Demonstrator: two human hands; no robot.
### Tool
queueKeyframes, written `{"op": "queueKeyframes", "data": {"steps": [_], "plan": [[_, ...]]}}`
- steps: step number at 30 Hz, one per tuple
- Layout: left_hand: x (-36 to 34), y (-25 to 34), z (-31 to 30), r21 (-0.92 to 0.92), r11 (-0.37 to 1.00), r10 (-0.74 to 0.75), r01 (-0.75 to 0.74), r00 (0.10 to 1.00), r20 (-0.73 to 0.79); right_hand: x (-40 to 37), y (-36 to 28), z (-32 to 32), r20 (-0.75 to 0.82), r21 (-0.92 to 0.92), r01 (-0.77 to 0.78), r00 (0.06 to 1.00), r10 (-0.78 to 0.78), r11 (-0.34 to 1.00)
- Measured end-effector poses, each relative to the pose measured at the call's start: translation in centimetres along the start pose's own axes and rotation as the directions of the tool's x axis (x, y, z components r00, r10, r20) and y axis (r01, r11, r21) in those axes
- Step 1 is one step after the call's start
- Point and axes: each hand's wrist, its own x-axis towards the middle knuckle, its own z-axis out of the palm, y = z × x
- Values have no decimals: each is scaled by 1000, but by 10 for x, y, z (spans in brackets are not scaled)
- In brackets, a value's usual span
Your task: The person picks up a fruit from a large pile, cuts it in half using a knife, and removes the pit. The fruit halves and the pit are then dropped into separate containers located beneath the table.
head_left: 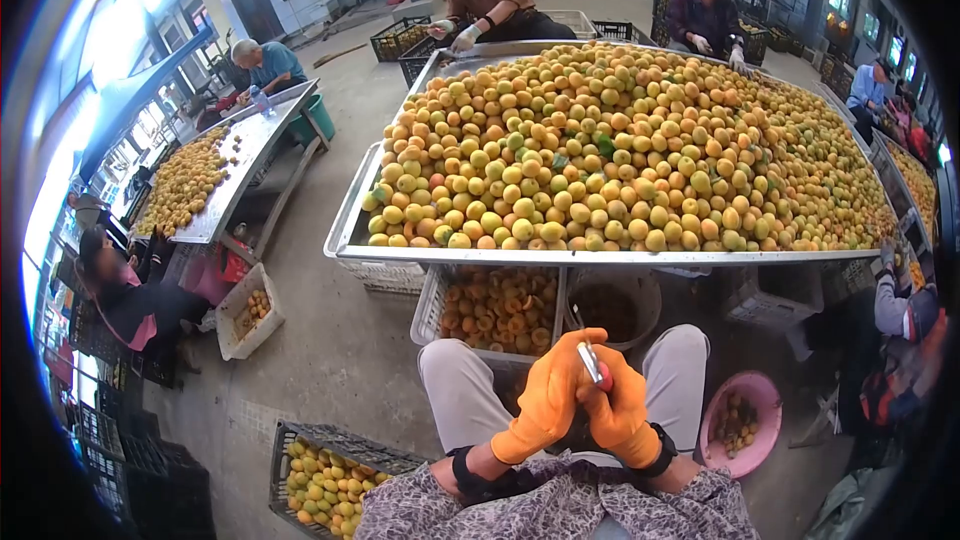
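Holding a tool [590, 359] in my right hand [622, 406], short of the tabletop's near edge [640, 259]; left hand [545, 397] curled alongside, grip unclear; best angle metal outward.

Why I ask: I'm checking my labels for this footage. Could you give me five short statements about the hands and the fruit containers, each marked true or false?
1. The left hand and right hand both wear orange gloves. True.
2. The two hands are spread wide apart. False: they are close together, with a metal tool showing between them.
3. The large tray ahead holds purple plums. False: it is heaped with round yellow-orange fruit.
4. The pink basin stands on the wearer's left. False: it is on the wearer's right.
5. A black crate of fruit sits on the wearer's left. True.
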Motion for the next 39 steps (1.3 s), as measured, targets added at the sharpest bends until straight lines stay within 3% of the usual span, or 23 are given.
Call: {"op": "queueKeyframes", "data": {"steps": [4,5,6,8,9,10,11,12,13,14,15,16,17,18,19,21,22,24,28,30,33,36,39], "plan": [[-1,-7,-3,148,988,50,-51,999,6,-7,1,10,-43,143,-119,991,126,983],[-2,-10,-1,252,953,189,-170,981,-51,-8,2,13,-50,190,-146,986,158,971],[-3,-10,-2,251,955,177,-161,983,-45,-10,6,14,-54,193,-156,984,169,969],[-5,-9,-6,373,911,185,-177,983,14,-14,12,17,-12,349,-326,936,352,879],[-5,-9,-1,419,879,271,-227,961,-48,-9,6,19,-35,403,-376,905,425,834],[-7,-9,-2,416,880,270,-227,962,-47,-10,6,22,-36,402,-377,904,426,834],[-8,-10,-3,165,986,33,-11,991,-129,-10,8,23,-20,485,-406,880,474,775],[-8,-11,-4,-111,973,-217,202,966,-144,-9,9,24,1,561,-429,855,518,708],[-8,-13,-8,-16,986,-164,163,973,-160,-4,3,23,94,699,-442,836,541,562],[-10,-31,-12,56,998,-25,36,981,-195,-2,2,21,95,694,-441,839,535,569],[-12,-26,-13,-264,947,-244,183,944,-221,-2,1,18,175,758,-444,845,505,479],[-14,-20,-15,-558,777,-452,291,875,-173,-2,2,17,254,808,-451,847,466,379],[-16,-23,-20,-559,780,-447,281,876,-183,0,3,19,218,803,-404,883,416,437],[-19,-28,-26,-708,638,-520,303,848,-105,2,4,19,231,800,-412,882,411,435],[-22,-32,-33,-826,470,-575,312,818,-18,4,4,18,179,748,-371,911,371,550],[-27,-37,-43,-848,431,-598,309,801,-12,10,7,21,124,695,-309,941,315,649],[-29,-39,-47,-866,384,-616,321,787,18,25,3,27,100,541,-412,897,431,733],[-35,-42,-53,-867,387,-614,315,789,13,53,22,42,23,316,-356,930,367,880],[-35,-38,-60,-865,410,-665,289,744,-67,65,23,47,70,189,-343,939,335,920],[-37,-37,-61,-801,524,-619,290,776,-124,49,22,45,148,174,-406,912,383,897],[-38,-50,-60,-843,449,-654,295,751,-85,26,23,43,174,245,-471,881,440,847],[-35,-49,-52,-823,486,-651,296,751,-114,12,25,42,174,273,-461,887,428,844],[-35,-57,-49,-818,466,-688,338,720,-95,8,22,37,232,70,-443,878,418,894]]}}
